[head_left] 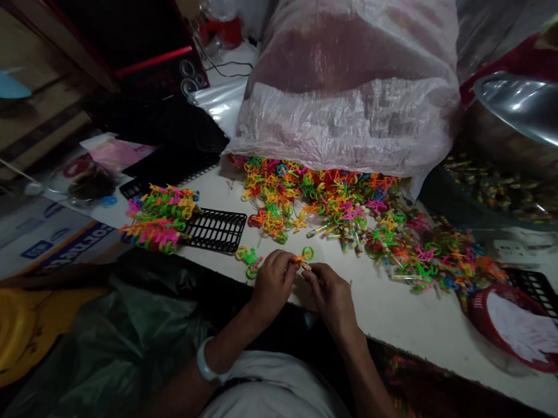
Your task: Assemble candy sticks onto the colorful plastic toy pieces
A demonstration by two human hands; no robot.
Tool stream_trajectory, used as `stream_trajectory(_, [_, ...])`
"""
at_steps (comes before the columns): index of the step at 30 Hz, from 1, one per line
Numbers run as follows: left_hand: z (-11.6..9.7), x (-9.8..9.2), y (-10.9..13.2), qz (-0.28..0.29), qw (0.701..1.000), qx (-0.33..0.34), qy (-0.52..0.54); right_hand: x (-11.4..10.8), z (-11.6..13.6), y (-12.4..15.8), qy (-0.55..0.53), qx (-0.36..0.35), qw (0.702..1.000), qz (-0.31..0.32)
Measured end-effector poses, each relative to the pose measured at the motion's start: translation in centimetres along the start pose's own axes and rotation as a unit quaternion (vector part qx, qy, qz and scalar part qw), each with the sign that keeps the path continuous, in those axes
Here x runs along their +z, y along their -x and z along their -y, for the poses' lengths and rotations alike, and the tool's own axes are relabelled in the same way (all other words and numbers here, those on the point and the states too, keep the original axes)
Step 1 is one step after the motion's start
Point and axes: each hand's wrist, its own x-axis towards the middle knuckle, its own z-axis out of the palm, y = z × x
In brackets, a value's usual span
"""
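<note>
My left hand (pixel 273 282) and my right hand (pixel 329 294) meet at the near edge of a white table (pixel 395 315). Both are closed in a pinch on one small orange and green plastic toy piece (pixel 303 256) held between them. A few green pieces (pixel 251 260) lie just left of my left hand. A wide heap of colourful plastic pieces (pixel 344 212) is spread across the table beyond my hands. A white band sits on my left wrist.
A black grid tray (pixel 216 230) holds a stack of sorted pieces (pixel 160 218) at the left. A large translucent sack (pixel 351 82) stands behind the heap. A red basket (pixel 511 327) sits at right, a yellow plastic object (pixel 14 338) at lower left.
</note>
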Motion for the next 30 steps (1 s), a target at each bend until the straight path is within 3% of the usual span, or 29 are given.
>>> stream_trajectory(5, [0.0,0.2,0.3,-0.003,0.999,0.035,-0.001,0.1,0.3,-0.1,0.015,0.008,1.0,-0.011])
stream_trajectory(9, [0.1,0.2,0.3,-0.013,0.999,0.018,0.023,0.2,0.3,-0.1,0.046,-0.01,0.999,-0.023])
stream_trajectory(16, [0.9,-0.3,-0.3,0.105,0.975,-0.092,0.173,-0.5,-1.3,0.0,0.026,-0.063,0.997,0.033])
stream_trajectory(21, [0.5,0.8,-0.2,0.129,0.954,-0.136,0.236,-1.0,-2.2,0.0,-0.041,-0.009,0.997,0.067])
stream_trajectory(23, [0.5,1.2,-0.5,0.119,0.955,-0.135,0.236,-2.0,-2.7,0.0,-0.057,0.016,0.998,0.026])
stream_trajectory(25, [1.0,0.9,-1.2,0.077,0.974,-0.109,0.184,-3.7,-3.2,0.0,0.007,0.025,0.997,-0.079])
stream_trajectory(28, [2.6,-0.6,-2.4,-0.024,0.997,-0.054,0.049,-6.5,-4.0,-0.3,0.167,0.034,0.945,-0.278])
stream_trajectory(30, [3.7,-2.0,-2.8,-0.066,0.997,-0.038,-0.022,-6.9,-4.0,-0.6,0.216,0.025,0.924,-0.314])
